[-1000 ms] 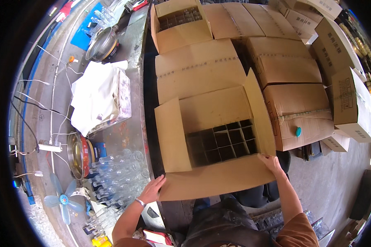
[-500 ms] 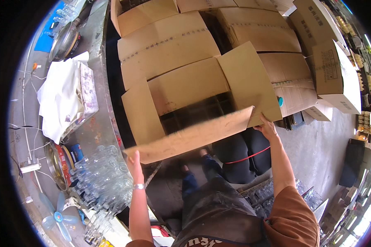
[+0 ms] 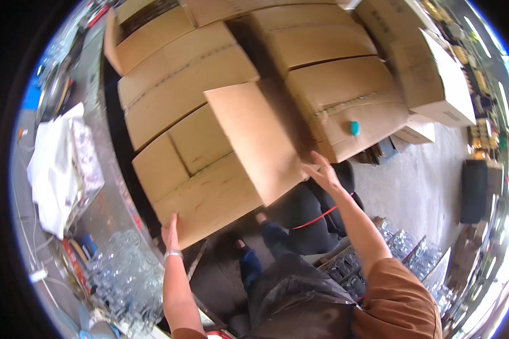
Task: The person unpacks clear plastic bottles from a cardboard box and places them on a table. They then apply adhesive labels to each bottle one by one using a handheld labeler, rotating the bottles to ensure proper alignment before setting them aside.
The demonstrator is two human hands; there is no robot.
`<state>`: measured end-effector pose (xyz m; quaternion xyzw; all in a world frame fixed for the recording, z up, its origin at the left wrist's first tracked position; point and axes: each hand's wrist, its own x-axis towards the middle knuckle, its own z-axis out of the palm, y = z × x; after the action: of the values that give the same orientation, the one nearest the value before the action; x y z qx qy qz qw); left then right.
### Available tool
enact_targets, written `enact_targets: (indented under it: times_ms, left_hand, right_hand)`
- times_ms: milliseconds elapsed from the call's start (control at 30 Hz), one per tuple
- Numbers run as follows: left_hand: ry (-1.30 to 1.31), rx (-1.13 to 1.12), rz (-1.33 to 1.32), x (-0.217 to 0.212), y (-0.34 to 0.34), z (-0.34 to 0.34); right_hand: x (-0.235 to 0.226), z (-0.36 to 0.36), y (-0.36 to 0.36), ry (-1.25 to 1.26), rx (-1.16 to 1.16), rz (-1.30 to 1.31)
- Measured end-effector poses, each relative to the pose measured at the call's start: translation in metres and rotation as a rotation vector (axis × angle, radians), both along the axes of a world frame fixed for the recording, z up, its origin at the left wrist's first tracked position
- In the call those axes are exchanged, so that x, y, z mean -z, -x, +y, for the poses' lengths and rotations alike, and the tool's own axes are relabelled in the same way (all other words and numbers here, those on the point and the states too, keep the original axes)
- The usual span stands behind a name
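Note:
A brown cardboard box (image 3: 209,192) lies before me, its near, far and left flaps folded down over the opening. Its right flap (image 3: 254,141) stands tilted up, partly blurred. My left hand (image 3: 171,233) rests with stretched fingers against the box's near left corner, by the near flap. At the near right corner my right hand (image 3: 322,174) has its fingers stretched out and spread, the thumb side close to or touching the raised flap's lower end. The inside of the box is hidden.
Closed cardboard boxes (image 3: 189,73) stand beyond and to the right, one bearing a small teal round thing (image 3: 354,128). Clear glassware (image 3: 127,277) crowds the bench at left, near a white cloth (image 3: 54,169). Crates of glassware (image 3: 350,271) sit at lower right, beside black bundled seats (image 3: 305,226).
The near flap has swung down over the opening, and the far and left flaps lie beneath it. The right flap has tipped inward. The view has shifted, with the boxes now farther left.

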<state>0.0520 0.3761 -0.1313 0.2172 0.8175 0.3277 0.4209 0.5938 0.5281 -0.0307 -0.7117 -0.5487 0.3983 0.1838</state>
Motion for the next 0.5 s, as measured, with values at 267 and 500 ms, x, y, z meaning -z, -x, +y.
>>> enact_targets:
  times_ms: [267, 500]
  left_hand:
    - [-0.055, -0.239, 0.169, -0.063, -0.045, -0.037]
    - [-0.215, -0.450, 0.005, -0.145, -0.093, -0.089]
  right_hand:
    - [0.007, -0.006, 0.010, 0.487, 0.162, 0.555]
    - [-0.155, -0.011, -0.013, 0.084, -0.056, 0.388]
